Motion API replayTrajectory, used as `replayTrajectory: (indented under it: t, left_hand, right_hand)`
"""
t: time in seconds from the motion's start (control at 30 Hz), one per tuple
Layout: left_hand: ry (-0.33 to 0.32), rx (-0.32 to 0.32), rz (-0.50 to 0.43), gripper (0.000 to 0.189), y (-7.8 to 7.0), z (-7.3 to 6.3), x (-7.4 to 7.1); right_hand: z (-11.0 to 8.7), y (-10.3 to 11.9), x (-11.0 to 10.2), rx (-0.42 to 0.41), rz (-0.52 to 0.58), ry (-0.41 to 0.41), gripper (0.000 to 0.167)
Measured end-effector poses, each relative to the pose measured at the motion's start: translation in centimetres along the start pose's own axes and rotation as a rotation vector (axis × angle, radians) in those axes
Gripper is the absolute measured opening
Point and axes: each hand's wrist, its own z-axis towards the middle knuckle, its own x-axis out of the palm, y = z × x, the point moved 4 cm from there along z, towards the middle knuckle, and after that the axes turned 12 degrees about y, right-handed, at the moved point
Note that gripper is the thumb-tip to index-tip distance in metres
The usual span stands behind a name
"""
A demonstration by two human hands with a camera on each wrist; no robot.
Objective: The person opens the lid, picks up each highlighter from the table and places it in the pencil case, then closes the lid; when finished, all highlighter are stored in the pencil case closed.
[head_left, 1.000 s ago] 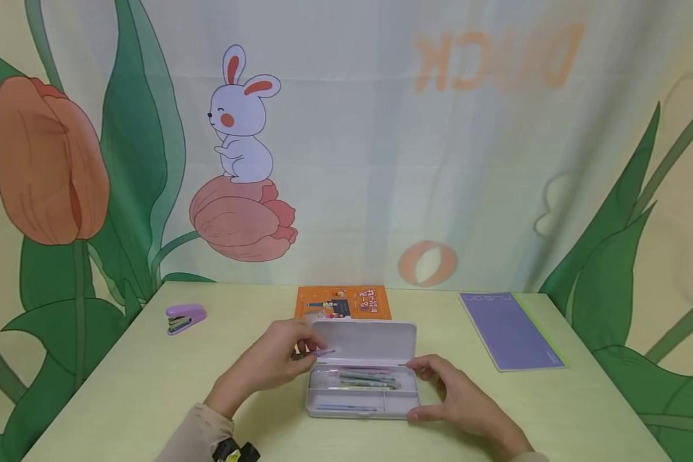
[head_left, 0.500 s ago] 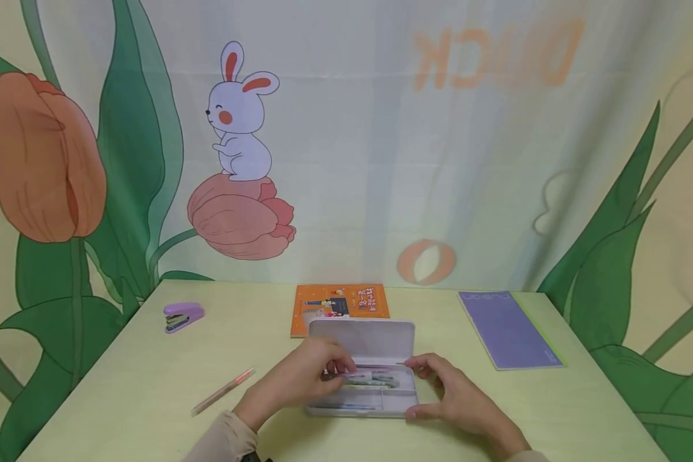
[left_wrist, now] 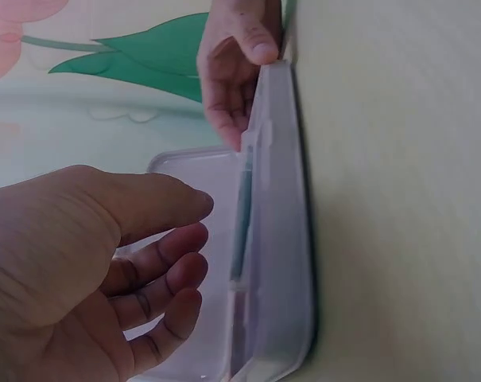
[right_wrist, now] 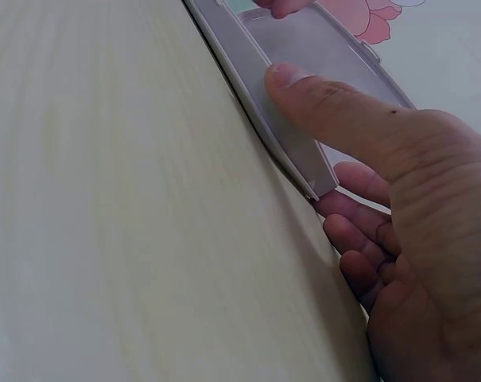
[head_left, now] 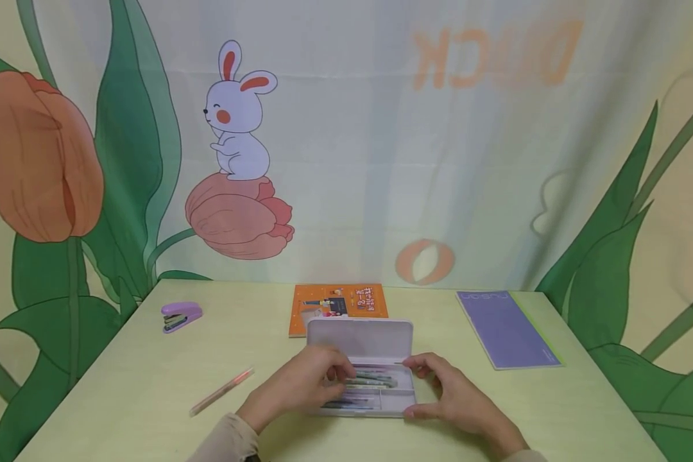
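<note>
A pale grey pencil case (head_left: 398, 400) stands on the table with its lid (head_left: 360, 338) raised at the back. Several green and dark pens (head_left: 373, 379) lie in its rear compartment. Thin pens (head_left: 351, 405) lie in the front left compartment, partly covered by the hand. My left hand (head_left: 306, 382) hovers over the case's left part, fingers loosely bent; the left wrist view (left_wrist: 89, 263) shows nothing between thumb and fingers. My right hand (head_left: 461, 394) grips the case's right end, thumb at the front corner and fingers at the rear.
An orange-tipped pen (head_left: 222, 392) lies left of the case. Farther back left is a purple stapler (head_left: 181, 317). An orange book (head_left: 337, 301) lies behind the lid, and a purple notebook (head_left: 508, 330) at the back right. A printed curtain (head_left: 346, 141) hangs behind the table.
My left hand has moved right and down over the case and let go of a slim purple pen. More pens show in the front compartment. The right hand keeps its grip.
</note>
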Motion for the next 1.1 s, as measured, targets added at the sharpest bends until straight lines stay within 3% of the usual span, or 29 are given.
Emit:
replayTrajectory:
  t: [0.37,0.47,0.87,1.1]
  left_hand:
    - [-0.111,0.019,0.042,0.017,1.2,-1.7,-3.4]
    - [-0.134,-0.005,0.046,0.016,1.7,-2.5,-4.3]
    - [-0.227,-0.175,0.073,0.018,4.7,-7.9,-7.7]
    - [-0.261,-0.238,0.068,0.017,6.2,-11.3,-7.9]
  right_hand:
    - [0.0,-0.1,0.0,0.004,-0.003,-0.002,0.082]
    - [0.0,-0.1,0.0,0.001,-0.006,-0.002,0.082]
    - [0.0,0.1,-0.2,-0.023,-0.029,-0.01,0.083]
    - [0.0,0.0,0.0,-0.01,-0.018,-0.003,0.082]
